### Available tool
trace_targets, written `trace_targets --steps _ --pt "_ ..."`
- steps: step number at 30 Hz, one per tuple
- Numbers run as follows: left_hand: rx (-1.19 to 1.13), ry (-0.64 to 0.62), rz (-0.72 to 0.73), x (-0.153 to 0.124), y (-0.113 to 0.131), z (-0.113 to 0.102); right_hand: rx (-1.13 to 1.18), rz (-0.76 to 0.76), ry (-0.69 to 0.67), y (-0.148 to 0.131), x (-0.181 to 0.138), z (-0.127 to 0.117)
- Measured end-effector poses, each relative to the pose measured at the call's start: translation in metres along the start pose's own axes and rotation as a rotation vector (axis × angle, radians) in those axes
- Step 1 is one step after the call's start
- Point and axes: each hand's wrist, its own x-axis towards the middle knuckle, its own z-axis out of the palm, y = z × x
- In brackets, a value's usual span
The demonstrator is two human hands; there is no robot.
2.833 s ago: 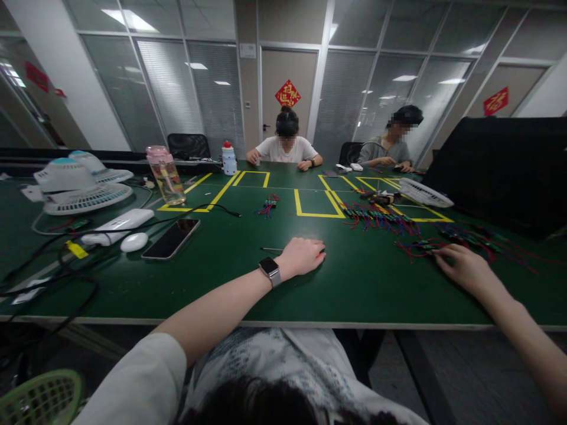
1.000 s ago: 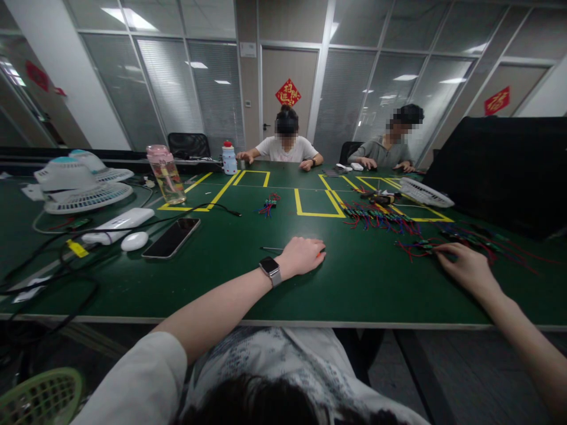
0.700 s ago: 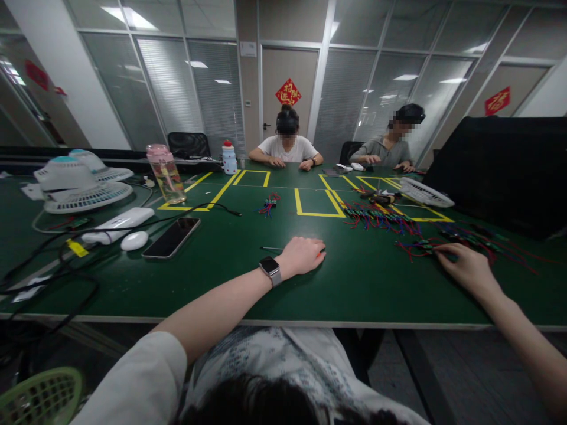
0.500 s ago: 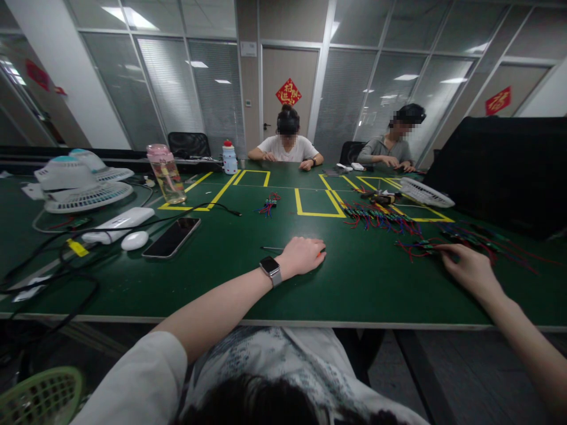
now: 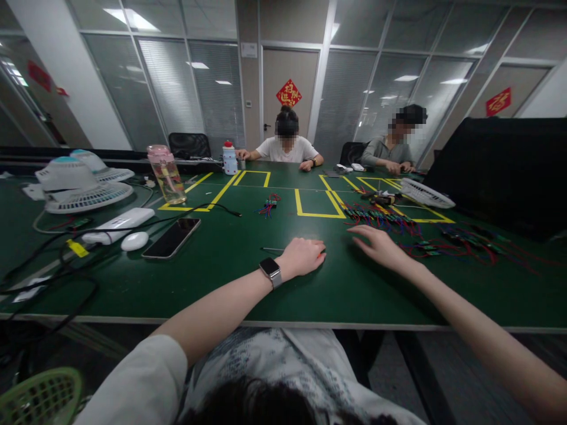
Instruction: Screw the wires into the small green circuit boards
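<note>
My left hand [image 5: 303,255], with a watch on the wrist, rests on the green table, fingers curled over what looks like a screwdriver. The screwdriver's thin shaft [image 5: 271,249] sticks out on the left and a bit of orange shows by the fingertips; most of it is covered. My right hand [image 5: 376,245] is over the table to the right of the left one, thumb and fingers apart, holding nothing. Beyond it lies a row of small green circuit boards with red and blue wires [image 5: 383,217]. One wired board [image 5: 427,248] lies to its right, and another [image 5: 269,204] alone further back.
At left are a phone [image 5: 172,238], a white mouse-shaped case [image 5: 134,240], black cables, a pink-lided bottle [image 5: 166,175] and white fans [image 5: 88,192]. Yellow tape [image 5: 321,215] marks the table. Two people sit across. A dark screen [image 5: 509,177] stands at right.
My right hand has let go of the wired board at the right and moved left, towards my left hand. My left hand stays put. The person opposite has reached out sideways to a small object.
</note>
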Motion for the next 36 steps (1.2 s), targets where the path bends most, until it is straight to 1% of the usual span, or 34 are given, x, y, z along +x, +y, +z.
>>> trace_targets --steps 2,3,4,5,8,12,15,20,23,25,29,33,36 --pt "0.016 -0.019 0.007 -0.001 0.002 -0.003 0.132 -0.030 -0.105 -0.017 0.037 0.025" --pt "0.024 -0.027 0.013 -0.002 0.004 -0.004 0.187 -0.011 -0.142 -0.024 0.055 0.038" --pt "0.031 -0.029 0.018 -0.003 0.006 -0.005 0.233 0.040 -0.164 -0.029 0.074 0.050" --pt "0.035 -0.027 0.026 -0.004 0.009 -0.007 0.277 0.103 -0.187 -0.034 0.091 0.062" --pt "0.041 -0.019 0.034 -0.007 0.018 -0.011 0.302 0.156 -0.181 -0.045 0.138 0.095" --pt "0.057 -0.051 0.012 -0.010 0.030 -0.014 0.295 0.195 -0.146 -0.058 0.180 0.127" --pt "0.041 -0.059 0.023 -0.012 0.035 -0.013 0.285 0.180 -0.162 -0.065 0.200 0.140" --pt "-0.003 -0.073 0.019 -0.014 0.040 -0.009 0.236 0.150 -0.275 -0.069 0.223 0.146" --pt "-0.028 -0.058 0.033 -0.014 0.040 -0.007 0.177 0.161 -0.342 -0.069 0.229 0.146" --pt "-0.033 -0.051 0.032 -0.014 0.040 -0.007 0.133 0.157 -0.357 -0.069 0.228 0.144" --pt "-0.002 -0.035 0.016 -0.014 0.041 -0.006 0.050 0.078 -0.326 -0.069 0.219 0.132" --pt "0.072 -0.013 0.020 -0.015 0.041 -0.008 -0.027 -0.023 -0.288 -0.071 0.202 0.115" --pt "0.141 -0.009 0.093 -0.018 0.046 -0.011 -0.062 -0.065 -0.284 -0.072 0.182 0.102"
